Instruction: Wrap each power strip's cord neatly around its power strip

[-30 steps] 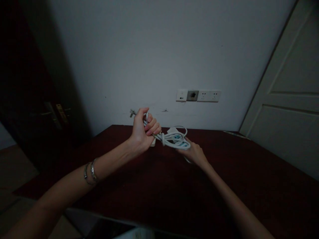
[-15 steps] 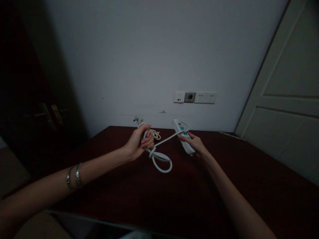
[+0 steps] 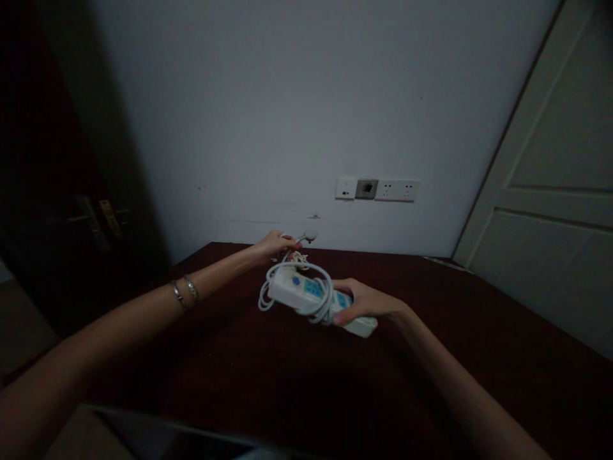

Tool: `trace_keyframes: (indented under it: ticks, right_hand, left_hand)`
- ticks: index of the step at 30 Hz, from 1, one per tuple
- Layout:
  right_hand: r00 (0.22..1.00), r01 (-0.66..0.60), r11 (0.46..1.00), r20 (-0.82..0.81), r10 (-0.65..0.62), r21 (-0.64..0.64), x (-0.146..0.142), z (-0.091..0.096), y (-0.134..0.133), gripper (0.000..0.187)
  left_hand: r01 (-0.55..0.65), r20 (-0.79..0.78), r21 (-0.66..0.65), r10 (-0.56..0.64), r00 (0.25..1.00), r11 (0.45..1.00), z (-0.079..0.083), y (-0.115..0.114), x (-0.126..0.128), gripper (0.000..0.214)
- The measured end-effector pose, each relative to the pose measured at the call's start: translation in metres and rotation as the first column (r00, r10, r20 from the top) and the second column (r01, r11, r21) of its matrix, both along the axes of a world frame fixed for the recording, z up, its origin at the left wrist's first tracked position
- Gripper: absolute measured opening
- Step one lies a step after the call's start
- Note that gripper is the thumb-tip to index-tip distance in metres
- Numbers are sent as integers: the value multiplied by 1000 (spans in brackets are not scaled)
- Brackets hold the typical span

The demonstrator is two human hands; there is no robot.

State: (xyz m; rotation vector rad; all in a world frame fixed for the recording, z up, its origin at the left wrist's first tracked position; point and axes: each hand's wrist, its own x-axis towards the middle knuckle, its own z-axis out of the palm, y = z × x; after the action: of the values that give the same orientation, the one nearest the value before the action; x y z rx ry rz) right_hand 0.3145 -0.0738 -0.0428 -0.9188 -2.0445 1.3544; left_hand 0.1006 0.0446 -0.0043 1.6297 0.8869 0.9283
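My right hand (image 3: pixel 359 300) grips the right part of a white power strip (image 3: pixel 290 289) with blue socket faces, thumb in front and fingers behind. White cord (image 3: pixel 325 299) is wound around the strip's middle, and a loop hangs off its left end. Further back, my left hand (image 3: pixel 278 245) is closed on the cord close to its plug (image 3: pixel 310 236), which sticks out to the right of the fingers. Both hands are above the dark red table. A small bundle of cream cable (image 3: pixel 301 258) lies behind the strip, partly hidden.
On the white wall behind is a row of wall sockets (image 3: pixel 396 190) and switch plates. A pale panelled door (image 3: pixel 550 211) stands at the right, and a dark door with a brass handle plate (image 3: pixel 110 218) at the left. The dark red tabletop (image 3: pixel 268 370) meets the wall.
The power strip has swung to lie more crosswise and moved left and nearer, with cord now wrapped around it. My left hand has moved up and back, from the cord bundle to near the plug.
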Motion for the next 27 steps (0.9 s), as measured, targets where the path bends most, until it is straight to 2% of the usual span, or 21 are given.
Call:
trace_keyframes:
  ticks: [2,4,6,9,11,12,14,15,17,22,24,27]
  right_hand:
    - [992,-54,998,112,52,13,-9,-2,0,66]
    - [987,-3,998,160,-7,61,-14,-9,6,63]
    - [978,140,982,136,-157,124,-15,-19,16,60]
    - [907,416,886,-32,-419,203,-11,-32,34,53]
    - [823,562,817,-180,-538,126,-7,-37,42,51]
    - [779,602,798,-242,-579,30,-5,-39,44,50]
    - [705,598,777,-332,-627,-198,-2,-41,45,47]
    - [681,570,769,-357,-639,-288,-1,-43,45,44]
    - [657,520,760,-386,-648,-391,-1,-48,44,37]
    - [610,474,745,-435,-662,-469,-7,-66,48,27]
    - [573,475,741,-471,-670,-475,-11,-73,51,29]
    - [522,481,733,-514,-681,-481,-15,-79,57,33]
  left_hand:
    - [71,-140,119,-54,989,990,8,-4,10,4]
    - [139,-249,304,-63,966,943,15,-13,19,8]
    - [211,-306,497,-57,950,842,18,-25,26,11]
    - [316,-338,724,-84,937,613,9,-41,28,20]
    - [345,-339,812,-102,935,471,-4,-44,26,24]
    - [345,-333,839,-103,937,421,-12,-44,24,24]
    - [340,-332,870,-85,939,357,-26,-39,19,25]
    - [356,-351,868,-81,933,346,-32,-35,17,27]
    - [421,-417,838,-92,904,346,-40,-27,15,31]
    - [534,-499,772,-190,845,344,-54,-23,16,47]
    - [515,-463,759,-226,857,398,-62,-26,19,57]
    - [343,-278,751,-201,939,565,-74,-30,25,61]
